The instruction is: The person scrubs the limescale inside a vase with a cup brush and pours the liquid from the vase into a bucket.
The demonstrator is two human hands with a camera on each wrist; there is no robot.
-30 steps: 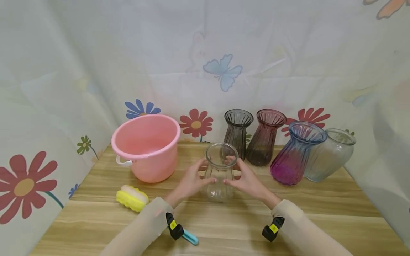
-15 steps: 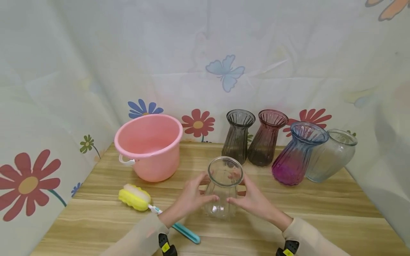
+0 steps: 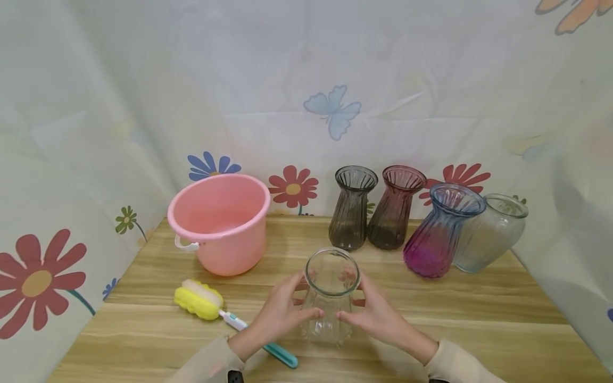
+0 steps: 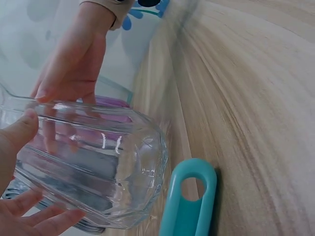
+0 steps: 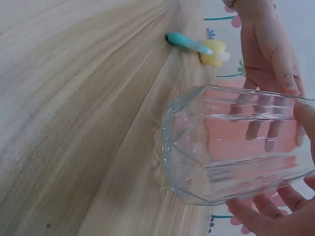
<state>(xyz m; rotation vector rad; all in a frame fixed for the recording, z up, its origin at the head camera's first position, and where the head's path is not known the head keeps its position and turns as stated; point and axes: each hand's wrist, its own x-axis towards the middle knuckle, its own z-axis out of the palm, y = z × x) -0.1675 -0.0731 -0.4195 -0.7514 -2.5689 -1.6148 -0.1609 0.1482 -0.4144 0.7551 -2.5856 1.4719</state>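
Observation:
A clear glass vase stands upright between both hands, its round rim facing up. Around its left side curls the left hand, thumb at the front and fingers behind. On the opposite side the right hand grips it the same way. In the left wrist view the vase shows its ribbed body, with fingers visible through the glass. The right wrist view shows the faceted base of the vase close to the wooden tabletop.
A pink bucket stands at the back left. Before it lies a sponge brush, its teal handle partly behind the left forearm. Grey, reddish, blue-purple and pale clear vases stand at the back right.
Both hands have moved the clear vase toward the front of the table, away from the grey vase. More of the brush handle shows beside the left forearm.

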